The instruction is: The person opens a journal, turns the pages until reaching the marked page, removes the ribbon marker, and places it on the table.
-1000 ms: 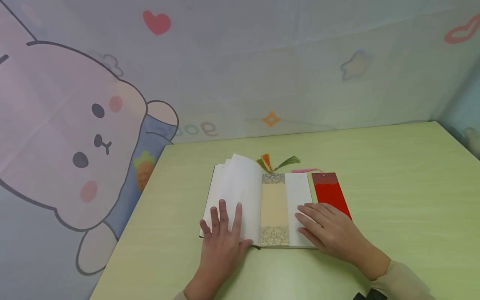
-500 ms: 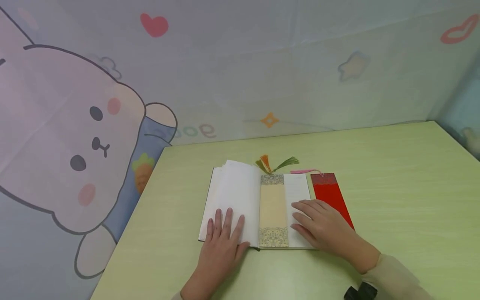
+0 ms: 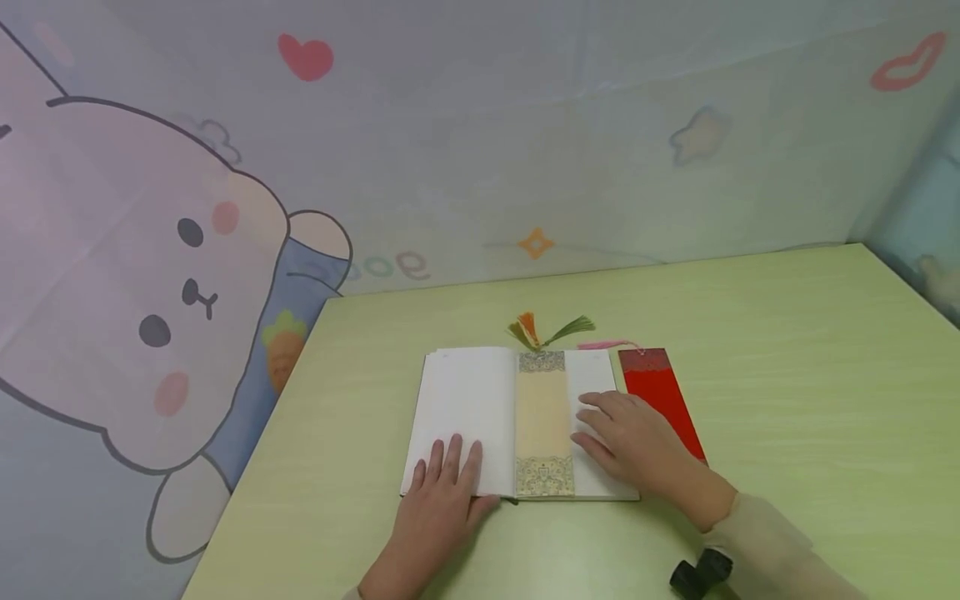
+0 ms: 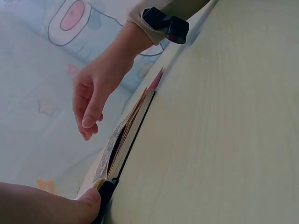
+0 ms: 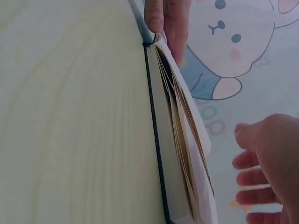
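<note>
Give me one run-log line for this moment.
left hand: on left page; right hand: above right page, empty; beige bookmark: on right page; red bookmark: beside book

Passage over table [image 3: 817, 375] right of red bookmark [image 3: 660, 392]; right hand [image 3: 633, 437] partly blocks bookmark, left hand [image 3: 438, 504] bars book's [image 3: 463, 392] near-left corner.

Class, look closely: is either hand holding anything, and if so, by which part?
Nothing is gripped. The left hand rests on the lower part of the notebook's left page; the right hand hovers above the right page, empty.
</note>
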{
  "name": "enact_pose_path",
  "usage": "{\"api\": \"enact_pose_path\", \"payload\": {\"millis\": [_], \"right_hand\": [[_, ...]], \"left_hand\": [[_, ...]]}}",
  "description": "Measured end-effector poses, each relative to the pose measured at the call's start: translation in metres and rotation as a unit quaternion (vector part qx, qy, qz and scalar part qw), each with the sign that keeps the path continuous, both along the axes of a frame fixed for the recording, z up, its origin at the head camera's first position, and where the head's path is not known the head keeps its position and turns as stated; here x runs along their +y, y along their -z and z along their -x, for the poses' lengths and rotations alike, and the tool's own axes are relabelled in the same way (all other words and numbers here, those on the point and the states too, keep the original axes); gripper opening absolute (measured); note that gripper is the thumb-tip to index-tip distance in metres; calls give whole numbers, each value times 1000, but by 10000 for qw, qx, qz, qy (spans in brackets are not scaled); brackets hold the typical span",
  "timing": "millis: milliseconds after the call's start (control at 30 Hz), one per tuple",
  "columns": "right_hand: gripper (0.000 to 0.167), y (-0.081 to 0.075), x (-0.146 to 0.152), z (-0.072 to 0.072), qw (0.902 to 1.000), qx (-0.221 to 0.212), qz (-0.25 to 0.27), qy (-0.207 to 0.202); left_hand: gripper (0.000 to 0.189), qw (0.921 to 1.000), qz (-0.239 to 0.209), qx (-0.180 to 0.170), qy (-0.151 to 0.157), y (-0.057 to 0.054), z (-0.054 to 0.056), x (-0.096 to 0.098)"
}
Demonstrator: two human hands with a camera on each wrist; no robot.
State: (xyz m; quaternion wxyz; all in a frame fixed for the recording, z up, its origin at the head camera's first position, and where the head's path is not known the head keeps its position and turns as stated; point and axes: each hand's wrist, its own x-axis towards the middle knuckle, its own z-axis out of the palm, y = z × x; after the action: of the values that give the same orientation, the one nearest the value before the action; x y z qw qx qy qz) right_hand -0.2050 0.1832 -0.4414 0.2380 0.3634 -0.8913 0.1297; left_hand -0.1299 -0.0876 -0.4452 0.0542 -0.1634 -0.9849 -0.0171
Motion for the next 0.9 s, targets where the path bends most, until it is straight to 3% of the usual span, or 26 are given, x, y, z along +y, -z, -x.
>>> {"api": "enact_pose_path", "payload": {"millis": [133, 233, 600, 900], "right_hand": [[37, -1, -5, 0, 9954, -442, -215, 826], [37, -1, -10, 2, 9911, -686, -206, 1120], [32, 4, -31, 10, 9833, -1162, 67, 1400], [38, 4, -47, 12, 9623, -1838, 88, 2002]], "left_hand": [[68, 9977, -240, -607, -186, 2, 2, 3], [70, 9958, -267, -815, -310, 3, 3, 4], [70, 9952, -312, -834, -403, 4, 5, 1], [69, 9958, -277, -803, -343, 7, 6, 1]]}}
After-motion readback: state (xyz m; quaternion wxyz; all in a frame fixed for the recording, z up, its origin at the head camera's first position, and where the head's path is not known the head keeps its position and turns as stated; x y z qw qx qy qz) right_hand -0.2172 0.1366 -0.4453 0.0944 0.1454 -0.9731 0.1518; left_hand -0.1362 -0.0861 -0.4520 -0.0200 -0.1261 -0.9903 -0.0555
